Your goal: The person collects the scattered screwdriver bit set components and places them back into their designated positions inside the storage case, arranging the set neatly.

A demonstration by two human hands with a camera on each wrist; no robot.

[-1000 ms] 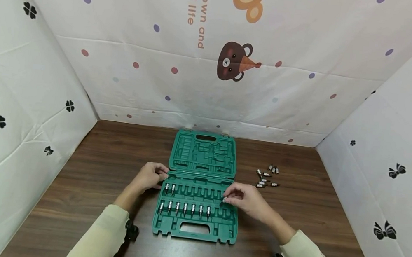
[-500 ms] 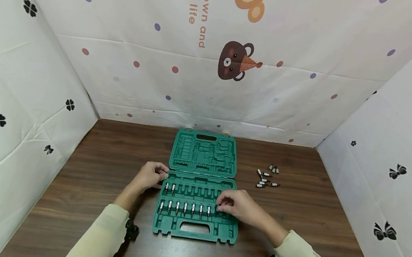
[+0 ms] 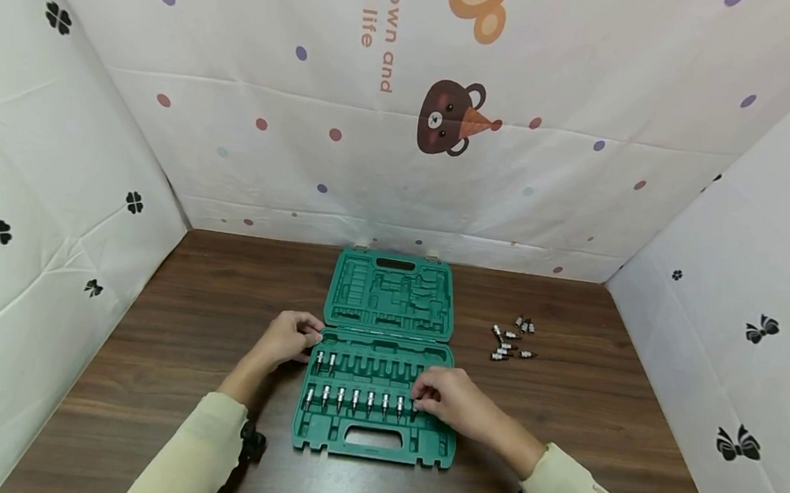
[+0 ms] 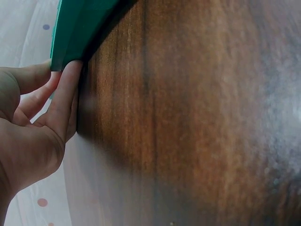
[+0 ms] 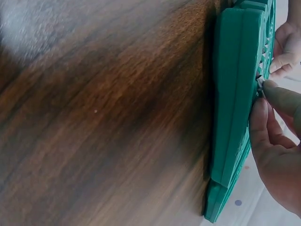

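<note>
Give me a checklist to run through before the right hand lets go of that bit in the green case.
1. Left hand steadies the green case at its left edge: ok.
2. Right hand pinches the bit over the front row: ok.
3. Bit fully seated in its slot: cannot tell, fingers hide it.
4. Front-row bits beside it stand in their slots: ok.
5. Case lid lies open flat, clear of the hands: ok.
6. Loose bits lie on the table, right of the case: ok.
</note>
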